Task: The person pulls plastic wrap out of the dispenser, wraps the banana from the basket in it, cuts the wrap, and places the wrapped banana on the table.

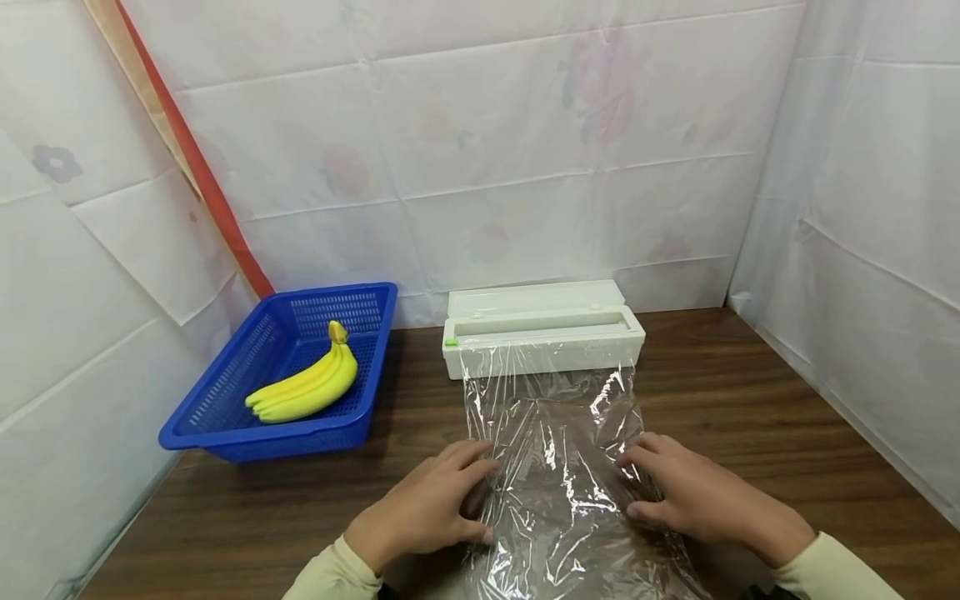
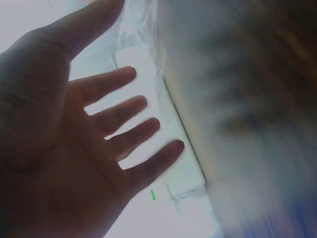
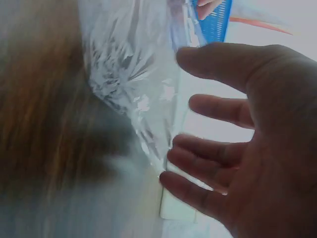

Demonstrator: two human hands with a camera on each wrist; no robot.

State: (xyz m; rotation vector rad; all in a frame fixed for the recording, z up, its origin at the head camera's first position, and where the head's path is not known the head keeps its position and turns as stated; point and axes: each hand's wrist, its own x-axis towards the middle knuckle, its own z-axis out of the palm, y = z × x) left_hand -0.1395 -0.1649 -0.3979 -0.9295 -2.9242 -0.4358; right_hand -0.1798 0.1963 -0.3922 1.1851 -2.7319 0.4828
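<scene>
A sheet of clear plastic wrap (image 1: 555, 483) runs from a white wrap dispenser box (image 1: 543, 354) toward the front of the table. My left hand (image 1: 427, 500) is at the sheet's left edge, its fingers spread and relaxed. At the right edge is my right hand (image 1: 705, 492), fingers loosely bent and apart from the thumb. Neither hand pinches the film. In the left wrist view the palm and separated fingers (image 2: 153, 166) show with nothing between them. The right wrist view has the crinkled film (image 3: 133, 59) beside the fingertips; whether they touch it I cannot tell.
A blue plastic basket (image 1: 225, 440) stands at the left with a bunch of yellow bananas (image 1: 311, 387) in it. The dispenser's lid (image 1: 536, 296) is raised against the curtained back wall (image 1: 480, 167). Everything sits on a dark wooden table (image 1: 780, 417), with curtains at both sides.
</scene>
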